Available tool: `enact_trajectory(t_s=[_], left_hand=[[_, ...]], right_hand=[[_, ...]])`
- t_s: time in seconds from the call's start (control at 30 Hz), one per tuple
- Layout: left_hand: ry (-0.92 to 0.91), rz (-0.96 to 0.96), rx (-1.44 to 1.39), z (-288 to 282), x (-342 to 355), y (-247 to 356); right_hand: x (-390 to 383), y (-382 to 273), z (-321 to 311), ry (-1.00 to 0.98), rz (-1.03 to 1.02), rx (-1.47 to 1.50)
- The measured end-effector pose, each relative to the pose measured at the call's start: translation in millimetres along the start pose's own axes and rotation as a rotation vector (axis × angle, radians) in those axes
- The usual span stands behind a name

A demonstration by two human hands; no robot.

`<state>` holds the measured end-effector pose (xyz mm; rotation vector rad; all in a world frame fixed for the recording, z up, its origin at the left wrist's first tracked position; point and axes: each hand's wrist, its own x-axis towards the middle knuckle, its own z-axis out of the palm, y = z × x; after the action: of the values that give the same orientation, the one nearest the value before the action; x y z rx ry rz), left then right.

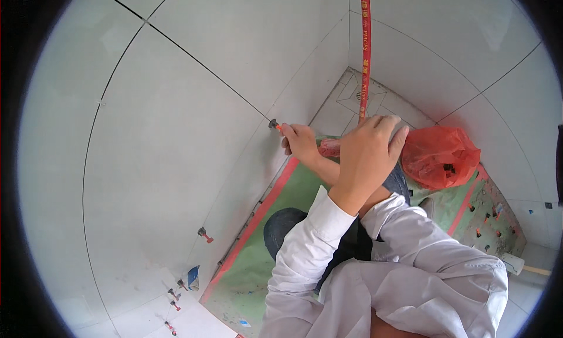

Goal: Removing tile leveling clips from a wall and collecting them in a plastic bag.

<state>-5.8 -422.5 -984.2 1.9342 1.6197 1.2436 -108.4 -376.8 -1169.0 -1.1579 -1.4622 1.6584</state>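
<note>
My forearms in white sleeves cross. My right hand (pixel 300 139) reaches left to the wall, pinched on a small red-and-black tile-leveling clip (pixel 275 125) set in the grout line of the white tiled wall (pixel 146 138). My left hand (pixel 369 156) is raised to its right, back upward, fingers loosely bent and thumb apart, in front of a hanging red hose (pixel 365 50). A pinkish-red object (pixel 330 146), too hidden to make out, lies behind my arms. More clips (pixel 204 235) stick out of the wall lower down.
A red plastic bag (pixel 438 153) with dark pieces inside sits right of my hands. A green sheet (pixel 278 194) with red tape covers the floor. A square drain (pixel 358 96) is in the tiled corner. More clips (pixel 487 217) dot the right-hand floor, near a white cylinder (pixel 512 263).
</note>
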Motion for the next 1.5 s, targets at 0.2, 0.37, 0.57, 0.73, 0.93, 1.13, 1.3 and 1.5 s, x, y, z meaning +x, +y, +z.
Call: enact_trajectory(t_s=[0.2,0.37,0.57,0.73,0.93,1.13,1.3,1.5], left_hand=[[0.011,0.097,0.052,4.0,-3.0,-2.1],[0.024,0.094,0.019,-6.1,-5.5,-1.8],[-0.018,0.099,0.040,-4.6,-3.3,-8.2],[-0.027,0.101,0.050,-12.8,-6.5,-13.9],[-0.039,0.099,0.077,-7.4,-2.4,-5.3],[0.041,0.140,0.016,-2.5,4.0,-4.3],[-0.004,0.111,0.045,-5.1,2.8,-5.6],[-0.009,0.115,0.055,-5.8,2.4,-6.7]], right_hand=[[7.6,2.1,-16.5,-0.095,0.218,0.415],[8.6,13.2,-16.7,-0.373,0.417,0.581],[27.1,17.8,-28.2,0.149,-0.864,-0.978],[8.3,-1.9,-27.9,0.105,-0.888,-1.047],[18.9,-4.8,-40.5,0.119,-0.973,-1.144],[21.8,21.1,-22.7,0.070,-0.507,-0.541],[-0.9,21.8,-11.0,0.088,-0.223,-0.285],[-5.5,4.9,-22.8,0.348,-0.487,-0.604]])
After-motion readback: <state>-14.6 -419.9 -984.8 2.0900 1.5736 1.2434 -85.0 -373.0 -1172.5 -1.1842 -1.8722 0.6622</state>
